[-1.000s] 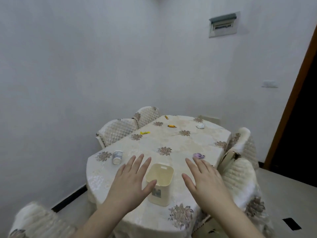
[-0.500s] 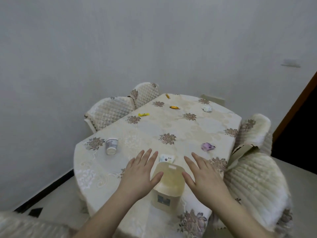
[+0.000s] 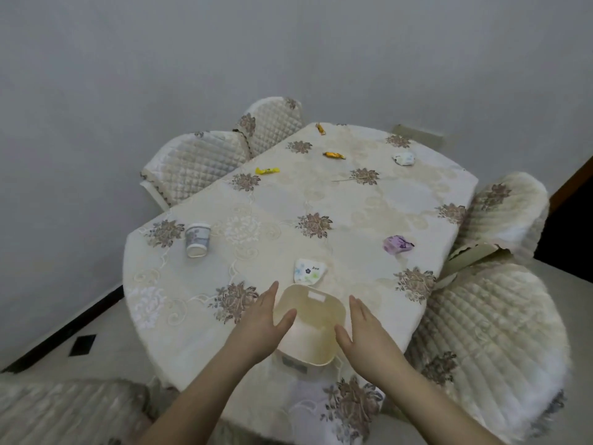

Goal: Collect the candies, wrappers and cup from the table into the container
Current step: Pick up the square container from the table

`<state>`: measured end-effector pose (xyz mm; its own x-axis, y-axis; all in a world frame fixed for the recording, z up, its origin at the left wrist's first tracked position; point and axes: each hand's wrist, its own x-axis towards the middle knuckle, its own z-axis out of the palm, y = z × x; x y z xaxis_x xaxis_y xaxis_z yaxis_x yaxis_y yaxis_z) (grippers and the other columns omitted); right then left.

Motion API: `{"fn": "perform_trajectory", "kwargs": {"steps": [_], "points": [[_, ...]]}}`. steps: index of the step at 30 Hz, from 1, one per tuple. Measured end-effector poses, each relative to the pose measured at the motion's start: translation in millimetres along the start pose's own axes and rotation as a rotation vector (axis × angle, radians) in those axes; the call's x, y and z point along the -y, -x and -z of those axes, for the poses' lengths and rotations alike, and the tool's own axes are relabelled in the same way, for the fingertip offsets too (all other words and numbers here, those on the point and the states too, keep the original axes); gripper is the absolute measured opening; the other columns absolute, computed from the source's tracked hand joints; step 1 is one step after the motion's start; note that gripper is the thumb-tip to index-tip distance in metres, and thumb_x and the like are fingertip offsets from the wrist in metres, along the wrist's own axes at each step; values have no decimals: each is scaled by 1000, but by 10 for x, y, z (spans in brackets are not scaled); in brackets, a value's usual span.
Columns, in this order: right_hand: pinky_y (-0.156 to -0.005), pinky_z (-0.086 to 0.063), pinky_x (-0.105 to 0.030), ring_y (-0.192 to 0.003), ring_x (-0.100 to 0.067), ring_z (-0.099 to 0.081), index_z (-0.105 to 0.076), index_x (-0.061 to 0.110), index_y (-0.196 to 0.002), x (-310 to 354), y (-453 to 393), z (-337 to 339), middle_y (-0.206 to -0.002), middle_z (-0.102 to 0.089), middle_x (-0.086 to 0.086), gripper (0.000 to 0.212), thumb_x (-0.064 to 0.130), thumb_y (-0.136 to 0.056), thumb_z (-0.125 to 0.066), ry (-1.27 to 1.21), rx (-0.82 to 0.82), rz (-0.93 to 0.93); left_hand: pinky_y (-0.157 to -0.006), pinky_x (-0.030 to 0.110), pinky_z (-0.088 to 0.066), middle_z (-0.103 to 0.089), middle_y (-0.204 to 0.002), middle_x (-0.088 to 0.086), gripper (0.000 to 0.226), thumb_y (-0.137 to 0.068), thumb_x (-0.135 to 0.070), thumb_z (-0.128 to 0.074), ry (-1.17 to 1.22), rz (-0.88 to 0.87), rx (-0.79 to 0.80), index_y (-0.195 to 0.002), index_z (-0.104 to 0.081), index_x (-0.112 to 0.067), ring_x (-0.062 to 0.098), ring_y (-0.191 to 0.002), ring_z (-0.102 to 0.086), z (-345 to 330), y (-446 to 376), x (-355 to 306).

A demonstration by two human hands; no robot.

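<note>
Embroidered cloth is covering the table [image 3: 369, 207], where everything is still lying uncollected. Near its front edge the cream container [image 3: 308, 329] is sitting open-topped, likely staged to receive items. The left hand [image 3: 256, 326] and right hand [image 3: 362, 335] are flanking it, fingers straight, gripping nothing. The cup [image 3: 196, 239] is lying tipped far left; the floral wrapper [image 3: 308, 270] is lying just beyond the container.

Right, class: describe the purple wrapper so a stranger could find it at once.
Start at the cloth-covered table and go to its right edge beside the quilted chair. The purple wrapper lies there, the only purple item; the nearby packet is white with flowers.
</note>
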<state>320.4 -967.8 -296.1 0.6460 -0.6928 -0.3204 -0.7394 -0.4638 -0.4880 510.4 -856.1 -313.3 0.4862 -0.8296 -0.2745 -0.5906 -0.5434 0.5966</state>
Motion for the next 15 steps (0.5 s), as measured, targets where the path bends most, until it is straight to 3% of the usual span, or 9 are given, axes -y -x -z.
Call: {"fn": "perform_trajectory", "kwargs": {"steps": [2, 4, 7, 10, 12, 15], "points": [[-109, -33, -36, -136, -28, -35, -27, 3, -143, -39, -62, -26, -148, -36, -13, 56, 34, -97, -37, -141, 86, -44, -119, 37, -25, -25, -167, 1, 78, -99, -55, -46, 149, 122, 6, -161, -14, -22, 19, -151, -27, -43, -30, -5], [-88, -46, -37, -110, -27, -55, -41, 12, -127, -54, -107, -40, -119, -56, -8, 37, 31, -95, -40, -221, 117, -49, -114, 39, -35, -42, -158, 5, 68, -99, -54, -47, 233, 211, -1, -157, -30, -22, 22, -142, -43, -84, -38, -6], [-73, -49, -35, -91, -23, -60, -29, 18, -136, -43, -134, -71, -107, -61, -6, 46, 29, -93, -41, -304, 170, -53, -92, 33, -48, -66, -125, -5, 44, -100, -47, -47, 264, 218, -29, -138, -56, -27, 17, -115, -62, -141, -10, -29], [-74, -50, -36, -97, -27, -61, -15, 18, -146, -40, -172, -103, -117, -60, -8, 59, 26, -93, -42, -343, 189, -57, -74, 26, -47, -67, -111, -8, 40, -99, -44, -50, 299, 228, -85, -133, -60, -25, 10, -98, -63, -180, 46, -34], [-73, -47, -35, -95, -26, -59, -14, 18, -147, -45, -204, -104, -116, -58, -6, 61, 21, -93, -43, -362, 184, -53, -71, 21, -48, -68, -108, -8, 38, -98, -44, -51, 329, 257, -90, -131, -60, -26, 6, -94, -64, -195, 83, -26], [-67, -45, -34, -87, -24, -57, -21, 24, -144, -65, -230, -106, -103, -55, -1, 59, 13, -90, -43, -380, 171, -60, -82, 39, -59, -74, -105, -3, 31, -96, -44, -53, 405, 333, -123, -118, -67, -26, 15, -93, -69, -176, 110, 5]]}}
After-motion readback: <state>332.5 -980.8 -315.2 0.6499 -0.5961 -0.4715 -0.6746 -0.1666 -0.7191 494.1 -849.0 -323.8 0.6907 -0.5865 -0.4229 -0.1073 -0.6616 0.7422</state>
